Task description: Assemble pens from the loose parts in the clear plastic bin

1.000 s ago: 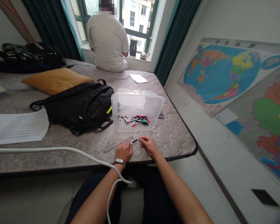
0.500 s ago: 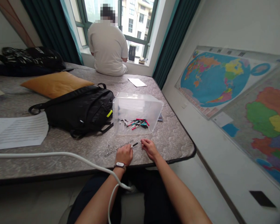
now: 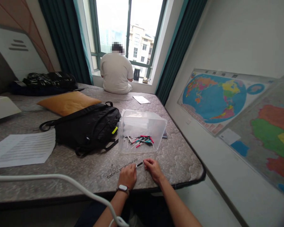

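My left hand (image 3: 128,176) and my right hand (image 3: 153,169) rest close together on the front edge of the grey mattress (image 3: 177,157). Both are closed in a pinch on a small black pen-like piece (image 3: 139,164) with a white tip; the left holds the white end, the right the black end. Just beyond them stands a clear plastic box (image 3: 142,130) with several small coloured pens or caps (image 3: 140,141) on its bottom.
A black backpack (image 3: 87,127) lies left of the box, with an orange cushion (image 3: 67,102) behind and printed sheets (image 3: 23,149) at the left. A white cable (image 3: 61,183) crosses the front. Another person (image 3: 116,74) sits facing the window. Maps (image 3: 215,94) hang on the right wall.
The camera has tilted up, so more of the window and room shows and my hands sit lower in view. Both hands keep the same pinch on the small piece.
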A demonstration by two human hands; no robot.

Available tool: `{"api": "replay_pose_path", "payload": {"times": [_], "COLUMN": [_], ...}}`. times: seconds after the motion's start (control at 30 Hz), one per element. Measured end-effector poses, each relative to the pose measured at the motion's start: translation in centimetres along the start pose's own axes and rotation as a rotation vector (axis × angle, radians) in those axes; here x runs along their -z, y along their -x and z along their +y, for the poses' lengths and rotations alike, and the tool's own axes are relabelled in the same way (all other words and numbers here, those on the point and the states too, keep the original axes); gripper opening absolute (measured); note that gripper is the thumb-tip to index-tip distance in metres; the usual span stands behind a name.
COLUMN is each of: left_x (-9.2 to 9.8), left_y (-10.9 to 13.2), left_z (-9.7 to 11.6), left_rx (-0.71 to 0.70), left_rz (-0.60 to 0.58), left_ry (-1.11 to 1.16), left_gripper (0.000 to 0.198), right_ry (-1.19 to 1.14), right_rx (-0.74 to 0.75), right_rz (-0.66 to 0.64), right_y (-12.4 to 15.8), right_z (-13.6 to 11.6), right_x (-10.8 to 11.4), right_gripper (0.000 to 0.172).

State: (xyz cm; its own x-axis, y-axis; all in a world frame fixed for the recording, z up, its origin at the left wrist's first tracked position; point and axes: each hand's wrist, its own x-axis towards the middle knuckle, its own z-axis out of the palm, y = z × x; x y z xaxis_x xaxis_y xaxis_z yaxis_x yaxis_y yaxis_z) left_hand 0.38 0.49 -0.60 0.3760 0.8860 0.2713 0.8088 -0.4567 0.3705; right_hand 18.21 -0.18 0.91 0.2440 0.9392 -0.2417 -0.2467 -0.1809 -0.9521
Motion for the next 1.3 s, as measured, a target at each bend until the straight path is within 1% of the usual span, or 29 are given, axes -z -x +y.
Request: {"api": "replay_pose_path", "payload": {"times": [0.07,0.2,0.27,0.4,0.5,0.63,0.7,0.87,0.97,1.1,1.2,1.3], "left_x": [-0.4,-0.9,-0.9,-1.0,-0.8,-0.3,-0.2,-0.5,-0.7,-1.1,-1.3,-1.2], "left_y": [0.1,0.1,0.2,0.3,0.4,0.6,0.7,0.7,0.6,0.5,0.6,0.7], "left_z": [-0.2,-0.3,-0.3,-0.2,0.0,0.5,0.6,0.5,0.2,-0.1,-0.1,0.1], "left_rx": [-0.003,-0.014,-0.030,-0.070,-0.102,-0.119,-0.114,-0.113,-0.129,-0.133,-0.138,-0.148], "left_rz": [0.005,0.027,0.046,0.087,0.107,0.094,0.074,0.031,0.029,0.028,0.051,0.069], "left_ry": [-0.001,-0.011,-0.014,-0.022,-0.027,-0.037,-0.035,-0.003,-0.019,-0.061,-0.047,-0.020], "left_gripper": [0.027,0.030,0.031,0.034,0.036,0.036,0.036,0.035,0.035,0.043,0.040,0.034], "right_ry": [0.010,0.045,0.002,-0.156,-0.188,-0.160,-0.155,-0.176,-0.203,-0.222,-0.225,-0.213], "right_rx": [0.024,0.027,0.021,-0.011,-0.021,-0.006,-0.002,-0.031,-0.052,-0.051,-0.041,-0.031], "right_rz": [-0.003,-0.008,0.019,0.037,0.066,0.110,0.108,0.098,0.126,0.149,0.121,0.107], "right_y": [-0.1,-0.3,-0.3,-0.2,-0.3,-0.3,-0.1,0.4,0.5,0.4,0.5,0.8], "right_z": [0.2,0.5,0.7,1.4,2.2,2.7,2.8,3.0,3.1,3.1,3.0,2.6], "right_x": [0.1,0.3,0.2,-0.4,-0.9,-1.6,-1.8,-2.0,-2.0,-2.0,-2.1,-2.2], "right_gripper": [0.037,0.035,0.035,0.039,0.042,0.046,0.049,0.057,0.058,0.058,0.057,0.056]}}
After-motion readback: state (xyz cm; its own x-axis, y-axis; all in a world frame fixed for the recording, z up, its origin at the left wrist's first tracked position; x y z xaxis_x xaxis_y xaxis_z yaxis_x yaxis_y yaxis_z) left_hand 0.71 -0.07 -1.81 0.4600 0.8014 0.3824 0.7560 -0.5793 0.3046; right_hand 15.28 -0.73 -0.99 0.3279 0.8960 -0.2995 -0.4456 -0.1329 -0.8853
